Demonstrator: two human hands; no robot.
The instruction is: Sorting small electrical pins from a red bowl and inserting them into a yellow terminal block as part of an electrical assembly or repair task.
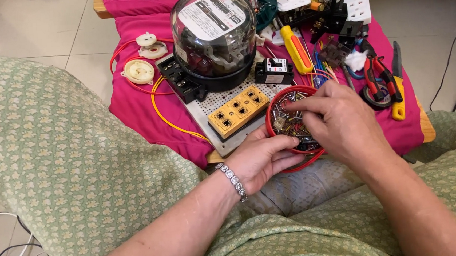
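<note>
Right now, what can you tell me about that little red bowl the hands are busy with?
The red bowl is round, shallow and looks like plastic. It is full of small metal screws and bits. It sits tilted at the near edge of the pink-covered table. The left hand cups it from below; the right hand reaches into it, fingers among the screws.

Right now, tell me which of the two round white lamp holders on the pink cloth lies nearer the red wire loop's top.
The upper lamp holder, smaller-looking and beside the meter's clear dome. The other lamp holder lies lower and left, by the black terminal block.
</note>
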